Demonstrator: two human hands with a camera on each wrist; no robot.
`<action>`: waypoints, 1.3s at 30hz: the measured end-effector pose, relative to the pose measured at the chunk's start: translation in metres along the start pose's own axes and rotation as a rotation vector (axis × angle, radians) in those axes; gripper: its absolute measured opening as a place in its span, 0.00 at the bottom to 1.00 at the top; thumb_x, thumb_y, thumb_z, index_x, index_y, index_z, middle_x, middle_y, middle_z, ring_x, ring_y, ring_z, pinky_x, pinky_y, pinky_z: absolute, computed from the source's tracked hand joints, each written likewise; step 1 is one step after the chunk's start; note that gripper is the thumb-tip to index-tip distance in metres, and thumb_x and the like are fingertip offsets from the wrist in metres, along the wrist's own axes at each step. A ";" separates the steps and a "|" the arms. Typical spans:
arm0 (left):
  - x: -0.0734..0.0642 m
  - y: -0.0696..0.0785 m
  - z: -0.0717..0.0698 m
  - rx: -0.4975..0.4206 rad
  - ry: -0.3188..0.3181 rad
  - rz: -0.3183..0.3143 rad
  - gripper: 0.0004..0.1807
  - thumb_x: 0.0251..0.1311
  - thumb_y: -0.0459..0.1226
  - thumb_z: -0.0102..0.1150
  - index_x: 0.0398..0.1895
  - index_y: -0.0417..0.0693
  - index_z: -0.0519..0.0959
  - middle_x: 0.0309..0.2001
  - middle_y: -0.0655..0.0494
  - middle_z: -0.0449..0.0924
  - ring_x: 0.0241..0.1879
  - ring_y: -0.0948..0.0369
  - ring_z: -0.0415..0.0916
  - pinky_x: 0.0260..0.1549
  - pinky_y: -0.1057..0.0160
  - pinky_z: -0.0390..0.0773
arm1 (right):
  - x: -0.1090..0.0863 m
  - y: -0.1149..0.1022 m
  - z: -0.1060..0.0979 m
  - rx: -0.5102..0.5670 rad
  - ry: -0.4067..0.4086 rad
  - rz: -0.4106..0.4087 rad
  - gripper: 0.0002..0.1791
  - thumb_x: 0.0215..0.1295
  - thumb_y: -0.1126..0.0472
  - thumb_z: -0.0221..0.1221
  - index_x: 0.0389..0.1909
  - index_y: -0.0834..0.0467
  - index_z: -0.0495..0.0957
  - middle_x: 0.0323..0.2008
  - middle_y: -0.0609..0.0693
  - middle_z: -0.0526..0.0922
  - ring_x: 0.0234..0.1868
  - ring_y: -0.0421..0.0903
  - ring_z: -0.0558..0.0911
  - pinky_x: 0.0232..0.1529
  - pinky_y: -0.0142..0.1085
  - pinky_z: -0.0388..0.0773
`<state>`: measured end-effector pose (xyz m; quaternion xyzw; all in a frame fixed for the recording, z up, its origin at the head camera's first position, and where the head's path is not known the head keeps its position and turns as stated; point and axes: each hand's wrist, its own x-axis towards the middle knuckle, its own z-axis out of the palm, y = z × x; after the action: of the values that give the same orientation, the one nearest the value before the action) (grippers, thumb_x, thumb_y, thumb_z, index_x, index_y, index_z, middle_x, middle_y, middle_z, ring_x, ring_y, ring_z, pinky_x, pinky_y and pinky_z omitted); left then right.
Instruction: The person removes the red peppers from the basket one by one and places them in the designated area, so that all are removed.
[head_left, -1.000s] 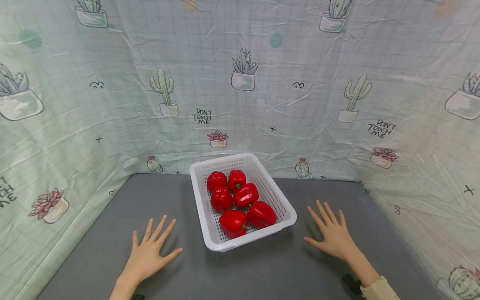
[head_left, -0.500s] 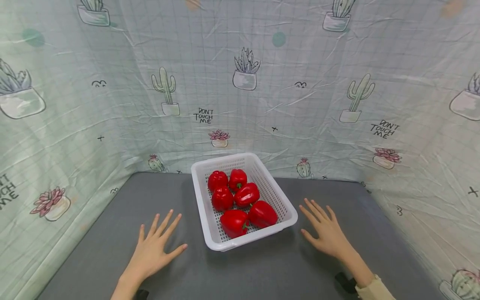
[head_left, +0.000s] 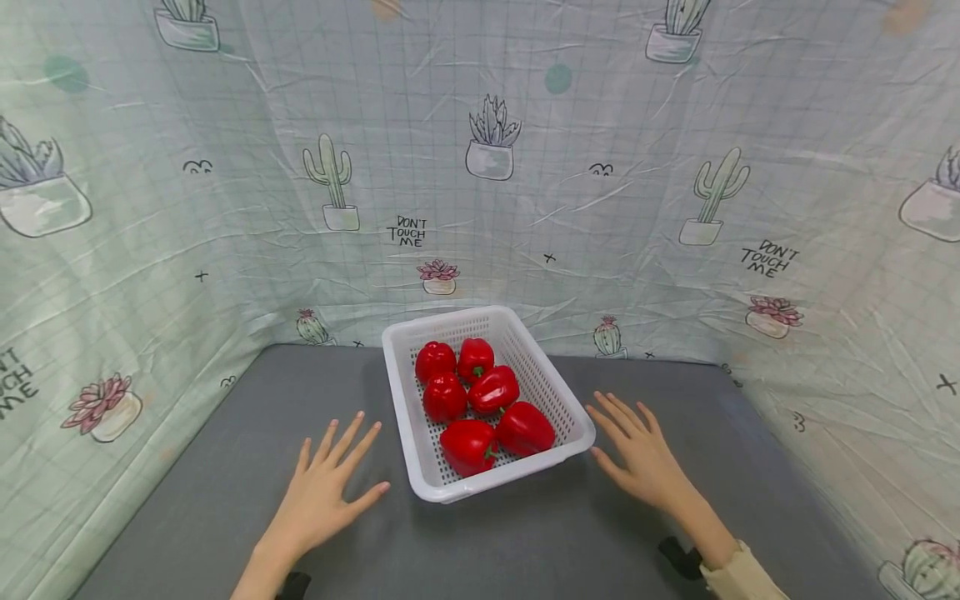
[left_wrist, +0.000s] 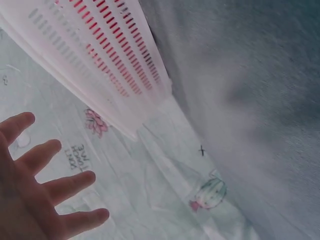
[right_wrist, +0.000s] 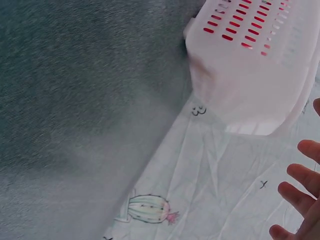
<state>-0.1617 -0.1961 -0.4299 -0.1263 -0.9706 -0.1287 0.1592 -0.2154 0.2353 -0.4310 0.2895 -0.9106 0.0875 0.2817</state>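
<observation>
A white plastic basket [head_left: 423, 485] with slotted walls stands turned at an angle on the grey table, holding several glossy red bell peppers [head_left: 468, 447]. Left of it, my left hand [head_left: 318, 498] hovers with straight, spread fingers and holds nothing. My right hand [head_left: 643, 460] is spread close to the basket's right corner; whether it touches the rim I cannot tell in the head view. In the left wrist view, the fingers [left_wrist: 70, 187] are apart from the basket wall [left_wrist: 100, 65]. The right wrist view likewise shows the fingers [right_wrist: 300, 197] clear of the basket [right_wrist: 240, 85].
The grey tabletop [head_left: 510, 550] extends around the basket. A pale curtain [head_left: 555, 200] printed with cacti rises behind it and along both sides. Dark wrist straps [head_left: 681, 557] sit at both wrists, and a cream sleeve [head_left: 738, 575] covers the right forearm.
Both hands have moved inward toward the basket, the left going right and slightly up, the right going left. The basket and peppers stay put; the view has shifted slightly.
</observation>
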 end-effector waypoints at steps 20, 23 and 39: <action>0.011 0.029 0.011 0.000 0.111 0.165 0.40 0.49 0.54 0.58 0.66 0.64 0.56 0.67 0.53 0.56 0.59 0.44 0.58 0.49 0.41 0.63 | 0.022 -0.018 0.013 0.088 -0.009 0.000 0.30 0.49 0.56 0.63 0.56 0.56 0.69 0.61 0.57 0.68 0.61 0.55 0.65 0.59 0.58 0.51; 0.012 0.031 0.014 0.014 0.107 0.166 0.39 0.48 0.55 0.58 0.66 0.63 0.57 0.67 0.53 0.56 0.58 0.44 0.59 0.48 0.42 0.64 | 0.024 -0.020 0.015 0.084 -0.016 0.007 0.29 0.50 0.56 0.62 0.56 0.56 0.69 0.60 0.56 0.68 0.61 0.55 0.65 0.59 0.58 0.52; 0.020 0.042 0.027 0.034 0.067 0.169 0.39 0.49 0.58 0.55 0.65 0.62 0.58 0.68 0.52 0.54 0.56 0.44 0.59 0.47 0.42 0.66 | 0.045 -0.025 0.023 0.092 -0.021 0.022 0.27 0.51 0.55 0.61 0.55 0.54 0.70 0.60 0.56 0.69 0.60 0.54 0.65 0.60 0.56 0.53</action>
<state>-0.1754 -0.1449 -0.4394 -0.2004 -0.9527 -0.1024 0.2041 -0.2418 0.1857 -0.4247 0.2931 -0.9117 0.1290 0.2574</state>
